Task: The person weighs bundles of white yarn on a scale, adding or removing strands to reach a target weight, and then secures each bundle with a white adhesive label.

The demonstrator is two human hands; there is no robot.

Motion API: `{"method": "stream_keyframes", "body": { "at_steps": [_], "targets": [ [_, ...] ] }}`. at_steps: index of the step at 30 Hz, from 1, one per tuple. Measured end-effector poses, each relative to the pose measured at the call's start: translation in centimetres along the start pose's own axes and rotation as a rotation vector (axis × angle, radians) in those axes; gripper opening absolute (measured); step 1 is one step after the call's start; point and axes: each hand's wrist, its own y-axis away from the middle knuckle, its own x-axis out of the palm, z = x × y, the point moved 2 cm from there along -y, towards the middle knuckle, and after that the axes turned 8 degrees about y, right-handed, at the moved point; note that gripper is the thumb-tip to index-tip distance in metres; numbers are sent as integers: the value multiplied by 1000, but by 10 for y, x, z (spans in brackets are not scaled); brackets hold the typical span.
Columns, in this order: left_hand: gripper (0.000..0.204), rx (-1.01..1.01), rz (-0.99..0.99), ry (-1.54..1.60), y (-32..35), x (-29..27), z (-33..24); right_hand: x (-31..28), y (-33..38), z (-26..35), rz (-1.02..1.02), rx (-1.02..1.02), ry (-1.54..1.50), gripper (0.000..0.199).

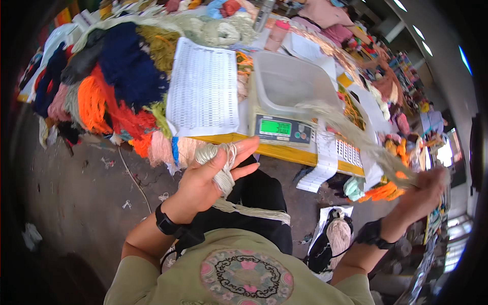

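Observation:
A thick loop of off-white yarn [222,175] is wrapped around the fingers of my left hand [195,185], which is raised in front of the table's edge. Its thumb presses on the yarn while the fingertips point right. A loose tail of the same yarn [254,211] hangs below, across my lap. Far to the right, my right hand [426,192] is closed on a pale, stretched hank of yarn [368,145]. That hank is blurred and sweeps up left toward the clear plastic tub [297,84]. The tub sits on a digital scale [281,129] with a lit green display.
Coloured yarn hanks [124,66] drape over the table's left side, beside a printed sheet [203,89]. A paper strip [325,157] hangs over the yellow table edge [284,151]. A pink-capped bottle [277,35] stands behind the tub. A black bag [330,239] with pale pink yarn lies at lower right. Another person [328,15] is at the back.

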Motion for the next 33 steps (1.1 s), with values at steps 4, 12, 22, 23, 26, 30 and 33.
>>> {"method": "stream_keyframes", "body": {
  "at_steps": [4, 12, 22, 23, 26, 30, 33],
  "targets": [
    [57, -9, 151, 13, -10, 18, 18, 107, 137, 55, 726, 690, -456, 22],
    [56, 53, 125, -131, -16, 29, 27, 164, 217, 50, 1127, 584, -455, 20],
    [34, 116, -31, -144, -18, 13, 37, 159, 210, 47, 1067, 746, -585, 12],
    [34, 110, -29, -137, -17, 12, 33, 154, 204, 38, 1135, 935, -757, 11],
    [26, 57, -267, -113, -1, -21, -5, 118, 182, -3, 1204, 1205, -870, 5],
    [41, 347, -93, 376, 34, -61, -86, 50, 122, -108, 1163, 916, 111, 20],
    [75, 343, 143, 612, 28, -23, -68, 39, 127, -131, 1242, -5, 1007, 24]
  ]
}}
